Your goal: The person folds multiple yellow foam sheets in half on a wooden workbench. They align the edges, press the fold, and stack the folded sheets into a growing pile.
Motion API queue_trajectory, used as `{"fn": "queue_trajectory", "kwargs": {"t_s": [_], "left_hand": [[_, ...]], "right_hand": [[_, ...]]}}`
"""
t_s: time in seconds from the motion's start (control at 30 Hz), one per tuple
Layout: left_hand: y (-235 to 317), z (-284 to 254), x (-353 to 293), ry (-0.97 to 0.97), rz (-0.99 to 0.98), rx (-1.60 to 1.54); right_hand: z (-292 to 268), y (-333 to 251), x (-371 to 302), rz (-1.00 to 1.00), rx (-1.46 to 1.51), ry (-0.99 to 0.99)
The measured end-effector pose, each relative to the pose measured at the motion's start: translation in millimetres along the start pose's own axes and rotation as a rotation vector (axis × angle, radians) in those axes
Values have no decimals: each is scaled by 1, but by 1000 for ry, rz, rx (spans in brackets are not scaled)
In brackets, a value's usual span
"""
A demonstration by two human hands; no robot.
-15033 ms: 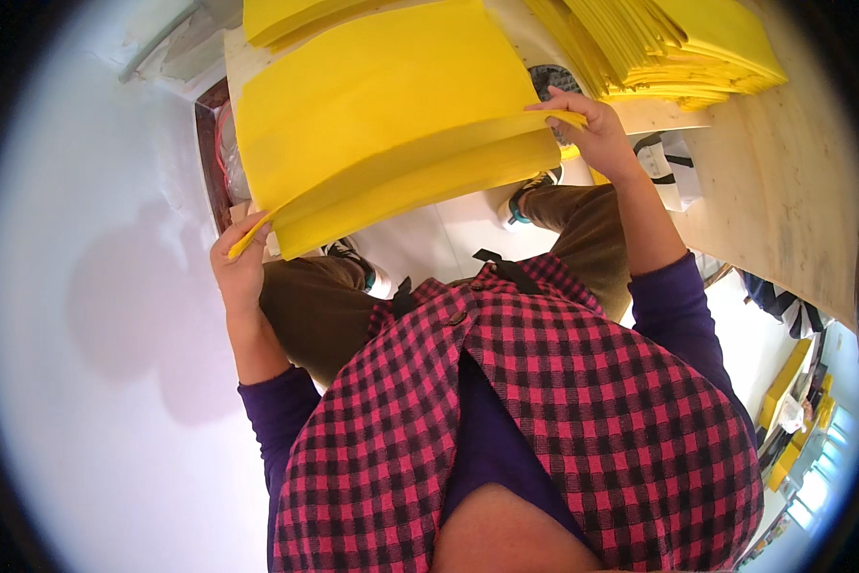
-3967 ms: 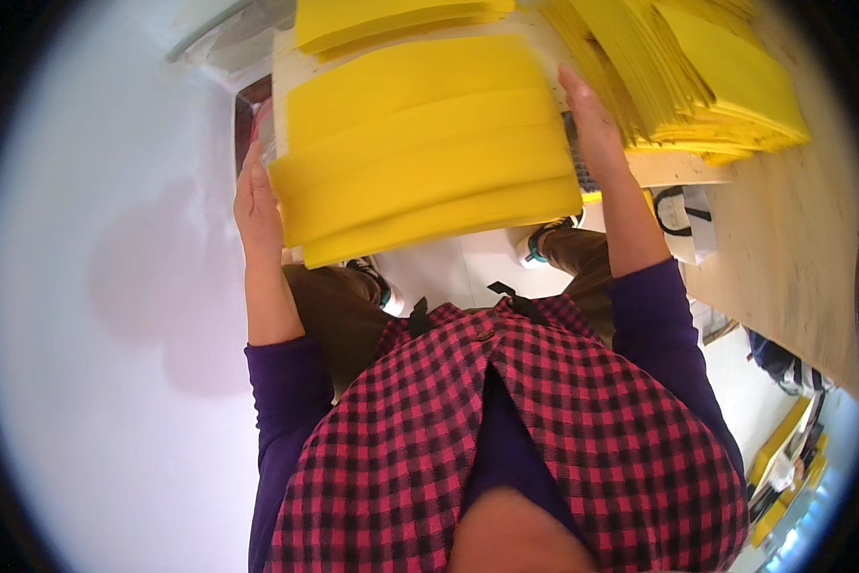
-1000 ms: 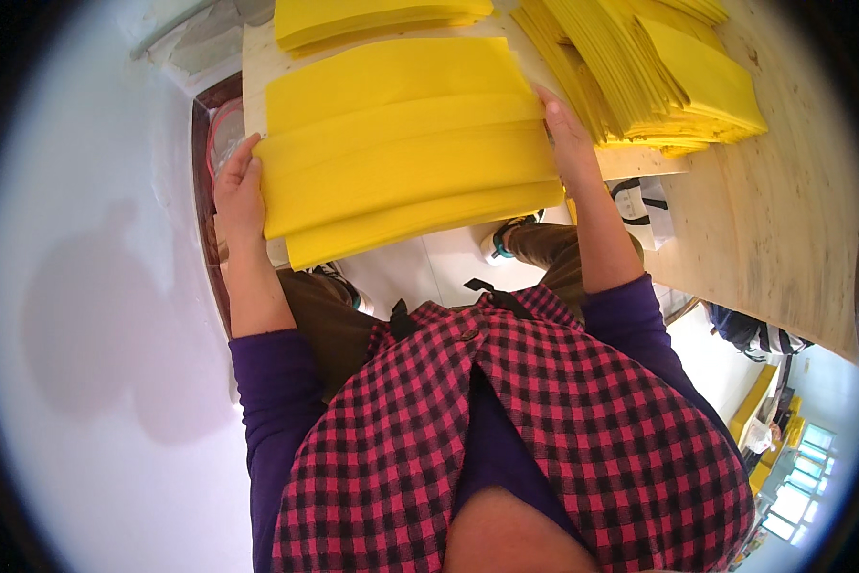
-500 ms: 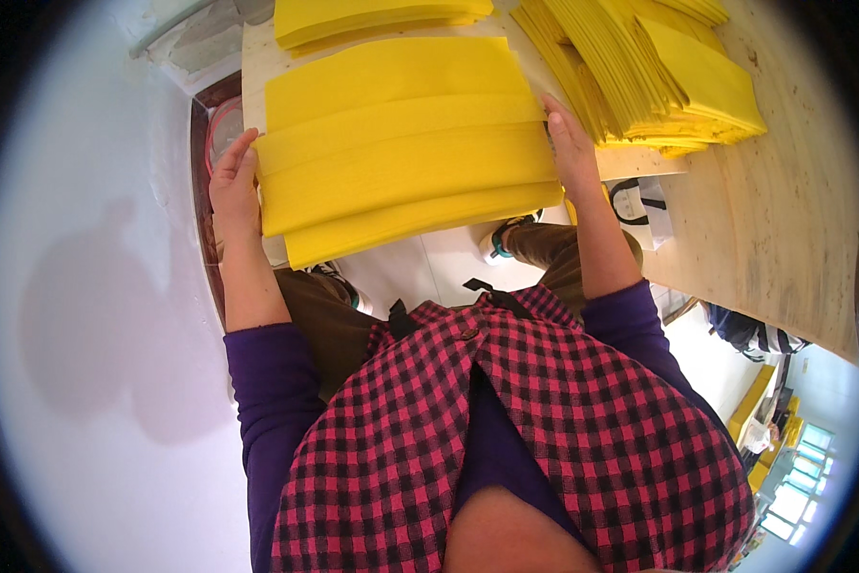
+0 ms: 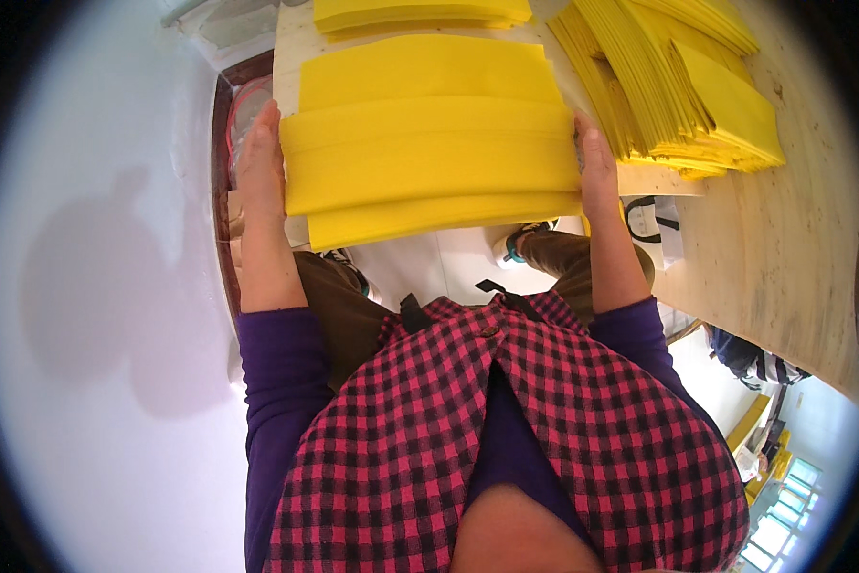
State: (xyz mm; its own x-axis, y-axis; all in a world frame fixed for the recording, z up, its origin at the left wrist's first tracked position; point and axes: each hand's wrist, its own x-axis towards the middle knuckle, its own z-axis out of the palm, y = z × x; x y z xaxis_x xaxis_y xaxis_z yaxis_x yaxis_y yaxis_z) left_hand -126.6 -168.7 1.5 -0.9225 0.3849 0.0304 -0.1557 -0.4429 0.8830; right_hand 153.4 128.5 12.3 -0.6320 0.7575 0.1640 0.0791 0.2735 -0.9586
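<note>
A stack of yellow, fabric-like sheets (image 5: 434,148) lies before me at the table's near edge. Its layers are stepped, and the nearest ones overhang the edge. My left hand (image 5: 263,164) rests flat along the stack's left side, fingers straight and pointing away from me. On the opposite side my right hand (image 5: 596,172) lies against the right ends of the sheets, its fingers extended and partly hidden behind the thumb side. The sheets sit between my two palms; neither hand is wrapped round them.
Another yellow stack (image 5: 420,13) lies farther back. To the right, a large fanned pile of folded yellow pieces (image 5: 639,81) covers part of the wooden table (image 5: 744,239). A white bag with black handles (image 5: 660,229) is below the table edge. A white wall (image 5: 105,286) stands close on my left.
Both hands have moved in against the stack's sides, and the left hand's fingers have straightened. The middle sheets line up more evenly. The whole view has shifted slightly.
</note>
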Motion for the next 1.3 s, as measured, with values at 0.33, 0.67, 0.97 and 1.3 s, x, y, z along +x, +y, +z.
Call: {"fn": "queue_trajectory", "kwargs": {"t_s": [0.33, 0.67, 0.97, 1.3], "left_hand": [[18, 20, -10, -168, -198, 23], [0, -9, 4, -281, 520, 1737], [33, 40, -17, -3, -327, 60], [13, 11, -19, -290, -142, 29]], "right_hand": [[7, -19, -13, 62, 118, -24], [0, -5, -6, 61, 172, 23], [1, -14, -10, 39, 137, -8], [2, -17, -12, 22, 62, -24]]}}
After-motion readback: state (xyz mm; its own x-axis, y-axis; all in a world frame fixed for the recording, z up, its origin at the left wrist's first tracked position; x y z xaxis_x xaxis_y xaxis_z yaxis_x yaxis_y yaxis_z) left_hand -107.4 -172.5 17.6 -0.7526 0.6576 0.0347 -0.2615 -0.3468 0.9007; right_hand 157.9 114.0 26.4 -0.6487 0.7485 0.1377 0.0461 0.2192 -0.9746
